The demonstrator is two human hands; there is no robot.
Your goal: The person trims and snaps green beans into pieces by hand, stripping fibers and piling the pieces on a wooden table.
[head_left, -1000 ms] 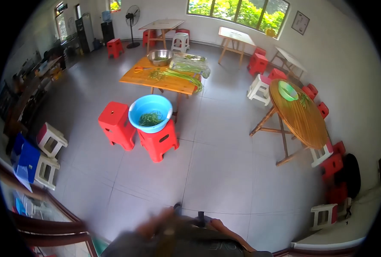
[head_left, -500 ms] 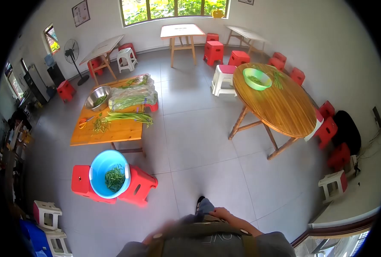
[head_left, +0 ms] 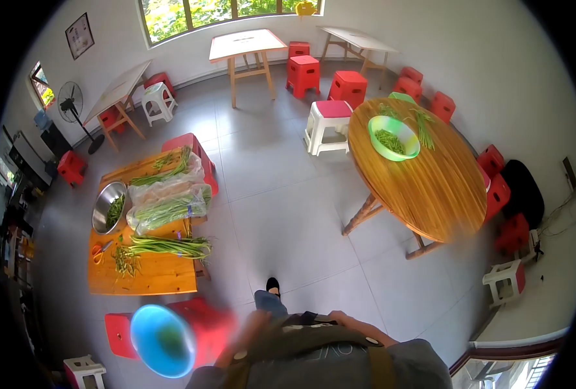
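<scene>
My left hand (head_left: 257, 322) is low in front of my body, its fingers blurred, near the apron's top edge. My right hand (head_left: 341, 318) rests by my waist at the apron (head_left: 301, 343), with its fingers hidden. At the lower left, a blue basin (head_left: 147, 343) with cut greens stands on red stools. The wooden table (head_left: 165, 282) beyond it bears a steel bowl (head_left: 100, 209), orange-handled scissors (head_left: 98, 253), long green stalks (head_left: 165, 246) and bagged vegetables (head_left: 171, 206). On the round table (head_left: 424, 194) sits a green basin (head_left: 373, 133) with cut greens, beside loose stalks (head_left: 424, 128).
A white stool with a red top (head_left: 332, 109) stands left of the round table. Red stools (head_left: 347, 87) and pale tables (head_left: 246, 43) line the back. A fan (head_left: 71, 102) is at the far left. More stools (head_left: 505, 282) stand along the right wall.
The view has swung right and moved forward, so the wooden table and blue basin sit lower and farther left. The round table looks nearer. My left hand has shifted and my foot has stepped ahead.
</scene>
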